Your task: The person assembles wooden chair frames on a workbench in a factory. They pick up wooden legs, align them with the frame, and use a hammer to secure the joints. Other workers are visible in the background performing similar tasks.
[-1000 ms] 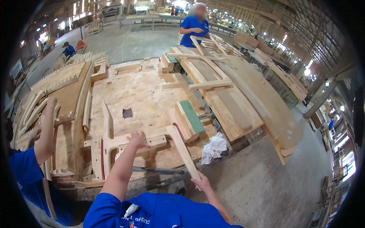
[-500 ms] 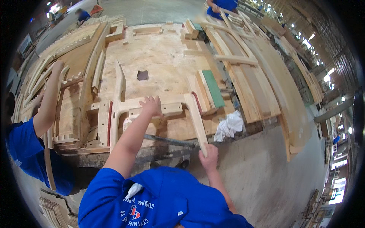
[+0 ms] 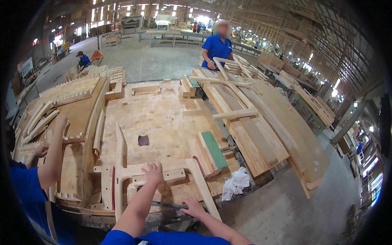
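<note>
A pale wooden chair frame (image 3: 200, 184) lies in a wooden jig on the bench, its two long legs pointing toward me and one post reaching away. My left hand (image 3: 153, 173) rests on its crossbar, fingers spread, near a drilled wooden block (image 3: 174, 175). Beside the frame's right leg, my right hand (image 3: 193, 207) is closed about the end of a dark metal bar (image 3: 169, 205) running along the bench's front edge. Some of its fingers are hard to make out. A green-topped clamp block (image 3: 214, 151) stands against the frame's right side.
A crumpled white cloth (image 3: 236, 183) lies at the bench's right front corner. To the left, a co-worker's arm (image 3: 52, 163) reaches over curved wooden parts (image 3: 38, 120). Another person (image 3: 216, 48) stands at the far right behind assembled frames (image 3: 237, 96) on a side table.
My right hand has let go of the frame's right leg and moved left to the metal bar. My left hand stays on the crossbar. The view has tilted up, showing more of the hall.
</note>
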The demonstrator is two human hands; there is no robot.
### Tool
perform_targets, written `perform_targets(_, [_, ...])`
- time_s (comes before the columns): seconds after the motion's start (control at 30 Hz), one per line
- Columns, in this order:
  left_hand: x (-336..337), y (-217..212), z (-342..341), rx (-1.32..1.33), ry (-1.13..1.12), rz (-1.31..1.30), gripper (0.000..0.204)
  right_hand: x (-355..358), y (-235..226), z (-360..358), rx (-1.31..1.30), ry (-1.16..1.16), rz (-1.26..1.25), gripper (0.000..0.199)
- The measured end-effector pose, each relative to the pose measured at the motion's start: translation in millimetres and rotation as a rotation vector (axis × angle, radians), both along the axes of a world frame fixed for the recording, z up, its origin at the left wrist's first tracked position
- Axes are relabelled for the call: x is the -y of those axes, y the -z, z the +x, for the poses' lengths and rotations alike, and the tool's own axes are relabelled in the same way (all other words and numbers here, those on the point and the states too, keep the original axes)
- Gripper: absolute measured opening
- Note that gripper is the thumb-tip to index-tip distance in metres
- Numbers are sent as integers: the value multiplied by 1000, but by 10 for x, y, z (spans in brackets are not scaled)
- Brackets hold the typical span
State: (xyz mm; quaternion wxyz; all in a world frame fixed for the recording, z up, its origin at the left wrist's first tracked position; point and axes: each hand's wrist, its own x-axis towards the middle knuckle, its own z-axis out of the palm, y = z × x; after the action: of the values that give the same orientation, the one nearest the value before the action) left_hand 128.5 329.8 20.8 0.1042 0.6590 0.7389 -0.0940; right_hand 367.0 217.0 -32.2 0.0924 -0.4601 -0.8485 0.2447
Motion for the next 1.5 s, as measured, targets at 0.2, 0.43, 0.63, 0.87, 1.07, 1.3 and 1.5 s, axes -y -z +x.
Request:
perform_targets(0.2, [-16,-7,48,12,-31,-38,116,-6,42,21,-52,17,-54,45])
perform_targets(0.43, [-59,23,85,11,-38,-101,118,-59,46,27,-56,28,-97,45])
perform_targets(0.63, [-61,-19,83,2,-58,-142,119,-99,22,-4,-61,1,-111,44])
perform_targets(0.87, [-100,-4,113,-24,-67,-157,123,-184,-63,-27,-28,-4,-205,44])
perform_targets(1.07, [-101,26,95,-38,-52,-132,122,-244,-121,-39,-40,-25,-264,43])
perform_targets(1.3, [-93,20,86,-34,-52,-131,122,-273,-92,-44,-35,-37,-292,45])
perform_targets(1.5, [-86,31,96,-32,-54,-126,125,-282,-51,-50,-45,-20,-299,44])
